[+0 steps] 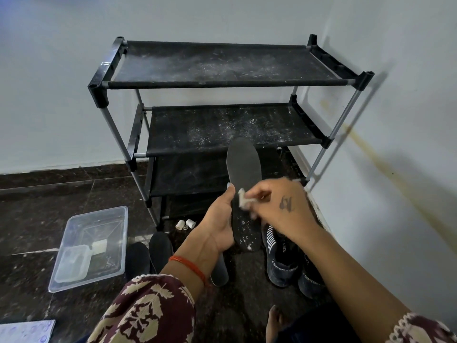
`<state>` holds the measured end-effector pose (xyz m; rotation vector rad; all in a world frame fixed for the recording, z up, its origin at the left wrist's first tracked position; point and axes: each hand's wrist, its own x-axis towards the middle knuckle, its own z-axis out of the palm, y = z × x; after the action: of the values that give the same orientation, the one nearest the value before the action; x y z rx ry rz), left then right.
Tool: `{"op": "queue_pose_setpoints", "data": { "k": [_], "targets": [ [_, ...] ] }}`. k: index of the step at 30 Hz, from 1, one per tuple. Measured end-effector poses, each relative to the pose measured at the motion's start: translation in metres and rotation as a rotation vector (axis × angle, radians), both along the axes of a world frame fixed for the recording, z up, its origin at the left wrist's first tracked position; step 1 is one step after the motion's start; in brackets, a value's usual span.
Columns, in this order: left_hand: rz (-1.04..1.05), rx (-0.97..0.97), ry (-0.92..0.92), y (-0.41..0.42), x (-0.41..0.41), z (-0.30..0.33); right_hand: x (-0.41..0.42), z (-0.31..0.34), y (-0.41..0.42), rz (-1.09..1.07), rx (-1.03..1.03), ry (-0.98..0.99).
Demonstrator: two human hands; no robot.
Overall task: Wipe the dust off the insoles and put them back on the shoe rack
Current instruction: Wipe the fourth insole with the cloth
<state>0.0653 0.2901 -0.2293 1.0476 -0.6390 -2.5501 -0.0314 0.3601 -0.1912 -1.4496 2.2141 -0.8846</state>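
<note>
My left hand (217,224) grips a dark grey insole (243,169) by its left edge and holds it upright in front of the rack; white dust speckles its lower part. My right hand (279,209) pinches a small white wipe (243,200) against the middle of that insole. The black shoe rack (222,82) stands in the room's corner, its fabric shelves dusty and bare. Two more dark insoles (159,248) lie on the floor below my left arm, and another insole (220,271) pokes out under my left wrist.
A clear plastic tub (99,219) holding a small container and a white block sits on the dark floor at the left. A pair of dark sneakers (284,263) stands at the right beside the wall. Two small white caps (185,224) lie under the rack.
</note>
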Motion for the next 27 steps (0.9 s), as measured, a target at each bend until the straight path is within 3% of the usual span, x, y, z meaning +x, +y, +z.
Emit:
{"op": "queue_pose_setpoints", "data": {
  "k": [3, 9, 16, 20, 23, 27],
  "targets": [
    [0.021, 0.015, -0.057, -0.003, 0.001, -0.004, 0.018, -0.001, 0.002, 0.132, 0.132, -0.042],
    [-0.001, -0.053, -0.029, 0.001, 0.0, -0.005, 0.002, -0.006, -0.005, 0.011, 0.14, 0.212],
    [-0.018, -0.016, 0.009, 0.002, 0.0, -0.003, -0.018, -0.009, -0.007, -0.146, 0.115, 0.316],
    [0.001, 0.005, 0.02, -0.001, 0.0, -0.003, -0.005, -0.001, 0.0, -0.082, -0.033, 0.127],
    [0.024, 0.019, -0.018, -0.004, 0.001, -0.003, 0.016, 0.0, 0.005, 0.109, 0.148, -0.073],
    [0.042, -0.009, -0.026, -0.003, 0.002, -0.005, 0.013, -0.002, -0.001, 0.058, 0.186, 0.05]
  ]
}}
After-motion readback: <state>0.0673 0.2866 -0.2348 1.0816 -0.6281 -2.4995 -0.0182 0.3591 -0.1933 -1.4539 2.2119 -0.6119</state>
